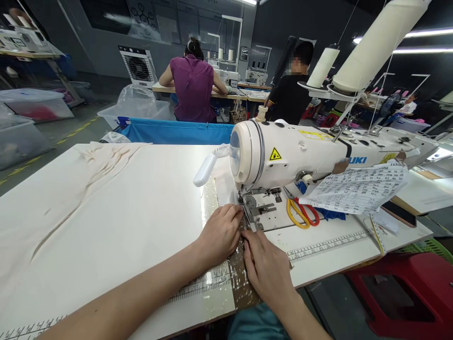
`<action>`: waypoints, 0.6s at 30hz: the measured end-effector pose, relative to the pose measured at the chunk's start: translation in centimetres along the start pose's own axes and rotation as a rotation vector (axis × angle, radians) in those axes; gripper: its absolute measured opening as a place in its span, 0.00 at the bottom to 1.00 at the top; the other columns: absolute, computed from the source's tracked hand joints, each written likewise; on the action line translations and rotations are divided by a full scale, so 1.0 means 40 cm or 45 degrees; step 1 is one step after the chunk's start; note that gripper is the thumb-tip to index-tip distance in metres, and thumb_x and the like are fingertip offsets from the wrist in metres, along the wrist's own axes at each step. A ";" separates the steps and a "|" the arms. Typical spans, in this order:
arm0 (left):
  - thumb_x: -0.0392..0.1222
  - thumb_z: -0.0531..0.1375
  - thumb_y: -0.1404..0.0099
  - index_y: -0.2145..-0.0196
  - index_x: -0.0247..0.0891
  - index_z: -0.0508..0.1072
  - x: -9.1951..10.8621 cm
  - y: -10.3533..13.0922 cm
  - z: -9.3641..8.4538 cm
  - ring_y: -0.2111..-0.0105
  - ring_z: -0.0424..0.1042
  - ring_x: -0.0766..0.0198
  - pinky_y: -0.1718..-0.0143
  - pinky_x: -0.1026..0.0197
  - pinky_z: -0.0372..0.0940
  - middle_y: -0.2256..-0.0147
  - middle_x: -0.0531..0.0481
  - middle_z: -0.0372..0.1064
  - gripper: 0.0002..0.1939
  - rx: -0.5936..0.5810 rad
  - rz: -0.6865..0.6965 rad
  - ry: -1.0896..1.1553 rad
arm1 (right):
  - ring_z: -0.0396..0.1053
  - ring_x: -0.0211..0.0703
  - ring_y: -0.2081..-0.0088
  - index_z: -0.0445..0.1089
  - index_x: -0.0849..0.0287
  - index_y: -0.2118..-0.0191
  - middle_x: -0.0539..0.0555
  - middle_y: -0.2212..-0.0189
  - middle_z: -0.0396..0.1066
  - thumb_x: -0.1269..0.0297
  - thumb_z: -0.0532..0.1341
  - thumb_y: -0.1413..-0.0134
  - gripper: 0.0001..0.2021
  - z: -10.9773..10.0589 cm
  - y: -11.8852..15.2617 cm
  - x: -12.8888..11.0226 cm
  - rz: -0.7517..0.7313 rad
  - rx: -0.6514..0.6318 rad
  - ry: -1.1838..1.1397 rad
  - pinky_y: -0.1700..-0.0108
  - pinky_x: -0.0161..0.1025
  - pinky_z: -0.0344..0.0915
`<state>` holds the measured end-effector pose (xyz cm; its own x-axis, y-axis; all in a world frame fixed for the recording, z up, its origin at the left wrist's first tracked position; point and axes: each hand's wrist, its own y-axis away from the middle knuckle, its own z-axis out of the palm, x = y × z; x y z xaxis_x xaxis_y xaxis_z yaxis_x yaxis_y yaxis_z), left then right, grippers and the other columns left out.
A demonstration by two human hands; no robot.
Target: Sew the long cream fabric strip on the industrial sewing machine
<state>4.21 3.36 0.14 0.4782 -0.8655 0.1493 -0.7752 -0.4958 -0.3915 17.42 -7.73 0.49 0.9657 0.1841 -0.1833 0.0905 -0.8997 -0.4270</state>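
My left hand point(220, 231) lies just in front of the needle of a white sewing machine point(286, 148), its fingers bent and pressed together near the presser foot point(244, 200). Close beside it, my right hand point(267, 262) has its thumb and forefinger pinched at the near end of the metal needle plate point(260, 210). Whatever the fingertips of both hands hold is hidden or too small to name. Beneath the hands runs a strip of shiny brown tape point(242, 278) on the white table point(141, 212).
Scissors point(300, 212) with yellow and red handles lie right of the needle. Printed paper point(357, 189) hangs from the machine; a phone point(399, 213) lies beyond it. Pale fabric point(88, 184) covers the table's left. A red stool point(406, 293) stands right. Two people sit ahead.
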 end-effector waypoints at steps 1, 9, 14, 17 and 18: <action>0.33 0.52 0.33 0.45 0.28 0.68 -0.001 -0.001 0.000 0.47 0.65 0.48 0.48 0.46 0.68 0.47 0.35 0.65 0.19 -0.002 -0.006 0.006 | 0.73 0.48 0.69 0.66 0.64 0.50 0.58 0.64 0.71 0.74 0.46 0.32 0.14 0.001 0.000 -0.003 0.001 -0.007 0.027 0.72 0.39 0.64; 0.33 0.49 0.31 0.45 0.29 0.69 -0.029 -0.006 0.001 0.47 0.65 0.51 0.47 0.46 0.67 0.48 0.38 0.67 0.20 0.030 -0.029 0.067 | 0.75 0.51 0.71 0.66 0.66 0.46 0.61 0.63 0.74 0.81 0.56 0.47 0.21 0.014 -0.023 -0.024 0.082 -0.049 0.230 0.74 0.40 0.67; 0.32 0.50 0.33 0.49 0.27 0.71 -0.046 -0.016 0.005 0.48 0.65 0.52 0.46 0.47 0.65 0.50 0.39 0.69 0.18 0.087 -0.059 0.107 | 0.76 0.50 0.70 0.67 0.65 0.45 0.62 0.61 0.75 0.77 0.54 0.41 0.19 0.022 -0.014 -0.020 0.050 -0.010 0.215 0.74 0.40 0.68; 0.31 0.53 0.36 0.51 0.30 0.73 -0.029 -0.028 -0.006 0.51 0.67 0.54 0.47 0.51 0.66 0.51 0.42 0.70 0.17 0.060 -0.105 0.072 | 0.77 0.54 0.67 0.68 0.62 0.46 0.62 0.59 0.77 0.68 0.49 0.31 0.15 0.032 0.042 0.016 -0.036 0.185 0.096 0.71 0.43 0.70; 0.31 0.55 0.37 0.52 0.31 0.73 -0.024 -0.033 -0.012 0.51 0.68 0.54 0.48 0.51 0.66 0.50 0.42 0.70 0.17 0.021 -0.110 0.041 | 0.77 0.57 0.62 0.67 0.62 0.44 0.64 0.56 0.76 0.65 0.49 0.30 0.16 0.042 0.060 0.041 -0.128 0.200 0.067 0.68 0.45 0.72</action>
<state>4.55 4.83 0.96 0.5294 -0.8214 0.2121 -0.7244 -0.5678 -0.3910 18.81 -8.92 -2.32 0.9654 0.2456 -0.0881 0.1520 -0.8040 -0.5749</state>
